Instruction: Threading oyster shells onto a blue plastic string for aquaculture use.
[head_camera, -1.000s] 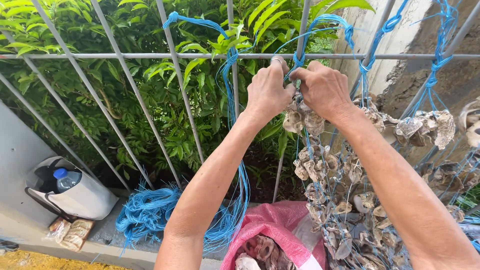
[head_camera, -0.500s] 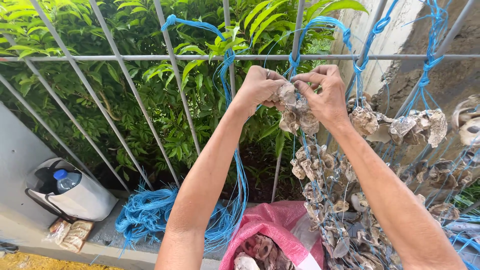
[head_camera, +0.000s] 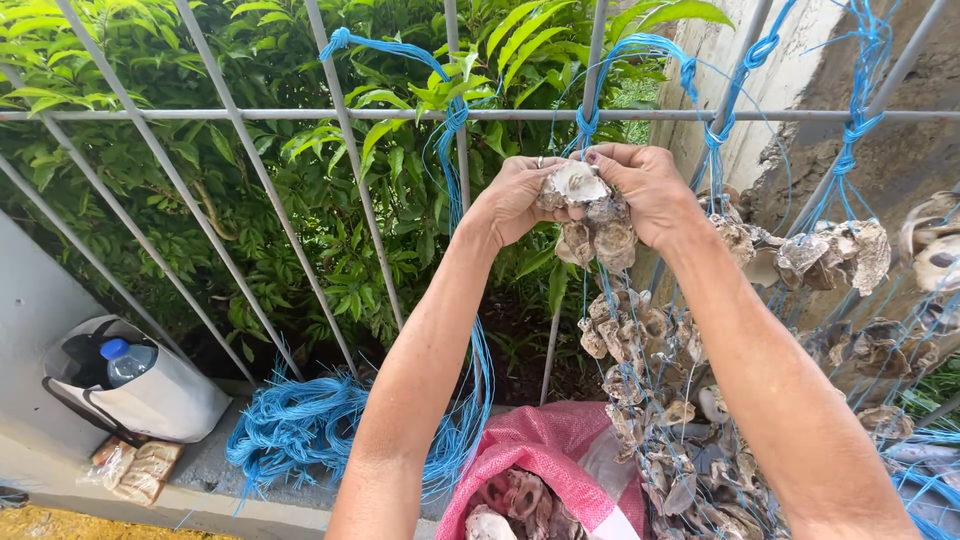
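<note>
While raised at the fence rail (head_camera: 200, 115), both hands' fingers (head_camera: 520, 185) curled tight around 1 oyster-shell cluster (head_camera: 585, 215).

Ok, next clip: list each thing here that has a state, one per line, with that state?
Left hand: raised, closed on the top shell.
Right hand: raised, closed on the same cluster.
Shell string: hanging from the rail by blue cord.
Top shell: held between both hands.
Pink sack: open, shells inside.
White bag: open, capped bottle inside.
Blue rope pile: loose, heaped on the ledge.
</note>
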